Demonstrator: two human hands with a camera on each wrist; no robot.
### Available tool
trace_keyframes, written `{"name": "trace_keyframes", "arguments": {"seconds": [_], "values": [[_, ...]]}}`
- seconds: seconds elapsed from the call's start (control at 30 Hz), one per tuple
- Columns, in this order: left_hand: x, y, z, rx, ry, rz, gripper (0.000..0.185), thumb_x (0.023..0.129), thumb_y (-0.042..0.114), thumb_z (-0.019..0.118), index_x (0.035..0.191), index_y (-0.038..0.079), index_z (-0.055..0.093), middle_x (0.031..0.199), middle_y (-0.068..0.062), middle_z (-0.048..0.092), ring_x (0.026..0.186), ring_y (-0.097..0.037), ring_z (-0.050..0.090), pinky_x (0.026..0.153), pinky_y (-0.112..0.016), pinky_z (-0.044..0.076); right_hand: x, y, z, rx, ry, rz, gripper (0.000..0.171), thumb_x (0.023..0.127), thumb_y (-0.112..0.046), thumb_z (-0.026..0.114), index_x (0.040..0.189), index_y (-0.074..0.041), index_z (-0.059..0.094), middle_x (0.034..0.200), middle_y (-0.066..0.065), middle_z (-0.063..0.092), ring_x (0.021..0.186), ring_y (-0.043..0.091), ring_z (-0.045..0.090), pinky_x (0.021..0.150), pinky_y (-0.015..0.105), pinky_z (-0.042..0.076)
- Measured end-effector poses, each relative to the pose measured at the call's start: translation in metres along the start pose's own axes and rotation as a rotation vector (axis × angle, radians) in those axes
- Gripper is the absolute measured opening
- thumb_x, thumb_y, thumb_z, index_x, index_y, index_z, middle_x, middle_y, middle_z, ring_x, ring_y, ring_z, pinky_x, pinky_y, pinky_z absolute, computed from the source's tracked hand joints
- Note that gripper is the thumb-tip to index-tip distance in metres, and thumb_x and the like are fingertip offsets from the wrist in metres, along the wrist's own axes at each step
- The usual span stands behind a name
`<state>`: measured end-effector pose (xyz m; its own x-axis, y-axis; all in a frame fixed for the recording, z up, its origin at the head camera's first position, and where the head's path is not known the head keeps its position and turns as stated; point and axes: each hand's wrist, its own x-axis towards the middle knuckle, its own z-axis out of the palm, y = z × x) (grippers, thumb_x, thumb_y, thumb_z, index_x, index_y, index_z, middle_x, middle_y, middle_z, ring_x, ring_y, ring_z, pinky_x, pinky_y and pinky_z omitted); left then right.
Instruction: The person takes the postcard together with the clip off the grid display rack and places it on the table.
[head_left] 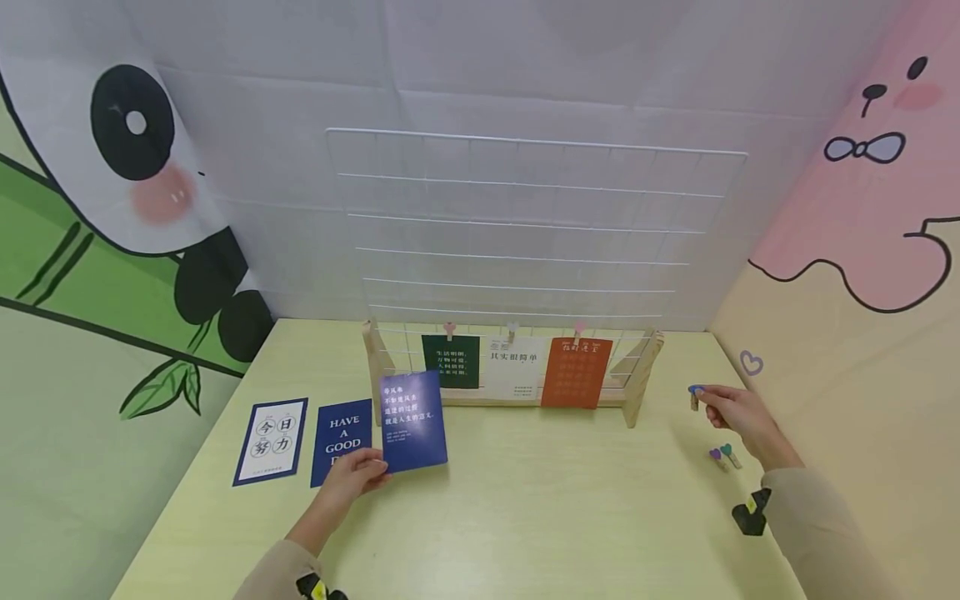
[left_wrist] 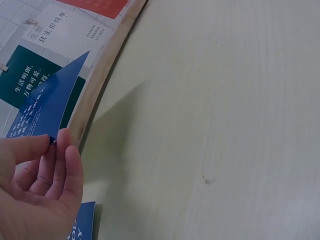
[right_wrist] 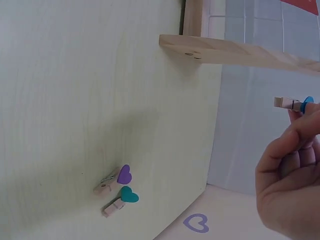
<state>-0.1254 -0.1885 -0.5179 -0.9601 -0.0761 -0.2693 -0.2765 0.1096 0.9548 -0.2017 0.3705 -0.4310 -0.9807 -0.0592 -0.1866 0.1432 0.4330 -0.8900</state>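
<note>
My left hand [head_left: 351, 482] pinches the lower left corner of a blue card [head_left: 414, 421] with white writing, raised above the table. In the left wrist view that card [left_wrist: 50, 102] overlaps the green card [left_wrist: 21, 75] behind it. Between thumb and fingers my right hand [head_left: 746, 421] holds a small wooden clothespin [right_wrist: 286, 103] with a blue top, off the table at the right. A white wire grid rack [head_left: 525, 225] in a wooden stand [head_left: 639, 383] carries a green card [head_left: 452, 367], a white card [head_left: 513, 371] and an orange card [head_left: 576, 375], each under a clothespin.
Two clothespins lie on the table at the right, one with a purple heart [right_wrist: 124, 175], the other with a teal heart [right_wrist: 129, 194]. At the left lie a blue-bordered white card [head_left: 270, 440] and a blue "HAVE A GOOD" card [head_left: 341, 429]. Printed cloth walls [head_left: 840, 250] enclose the table.
</note>
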Motion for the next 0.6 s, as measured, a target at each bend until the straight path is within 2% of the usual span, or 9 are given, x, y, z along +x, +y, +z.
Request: {"name": "trace_keyframes", "arguments": {"seconds": [0.4, 0.6], "values": [[0.001, -0.015, -0.006, -0.013, 0.017, -0.051, 0.019, 0.085, -0.003, 0.051, 0.102, -0.014, 0.051, 0.081, -0.012, 0.058, 0.076, -0.027, 0.061, 0.070, -0.034, 0.050, -0.001, 0.031, 0.005, -0.042, -0.021, 0.024, 0.045, 0.093, -0.023, 0.045, 0.116, 0.016, 0.042, 0.062, -0.002, 0.046, 0.053, 0.006, 0.043, 0.052, 0.024, 0.043], [0.001, -0.022, -0.007, -0.006, 0.009, -0.068, 0.023, 0.083, -0.004, 0.052, 0.103, -0.017, 0.049, 0.081, -0.014, 0.059, 0.073, -0.025, 0.061, 0.067, -0.034, 0.051, -0.002, 0.049, 0.010, -0.045, -0.022, 0.067, 0.046, 0.092, -0.024, 0.048, 0.116, 0.015, 0.044, 0.061, -0.001, 0.047, 0.050, 0.007, 0.044, 0.049, 0.024, 0.042]]}}
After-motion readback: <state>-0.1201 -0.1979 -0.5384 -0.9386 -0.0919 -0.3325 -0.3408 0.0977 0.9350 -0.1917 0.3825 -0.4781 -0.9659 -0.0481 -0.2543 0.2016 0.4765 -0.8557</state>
